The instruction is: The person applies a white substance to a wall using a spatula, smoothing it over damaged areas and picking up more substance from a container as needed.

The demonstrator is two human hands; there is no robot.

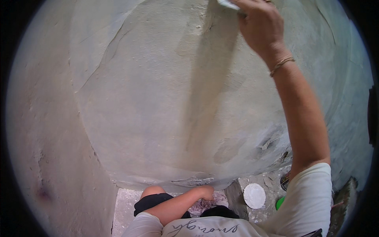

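My right hand is raised high against a rough grey plastered wall, fingers closed on a pale flat tool or cloth that is mostly cut off at the top edge. A thin bracelet circles that wrist. My left hand hangs low near my knee, close to the wall's base; its fingers are turned away, so I cannot tell whether they hold anything. The wall's surface shows patches, cracks and darker damp streaks.
A second wall meets the first at the left corner. On the concrete floor at the lower right lie a round white lid, a green object and a dark round container.
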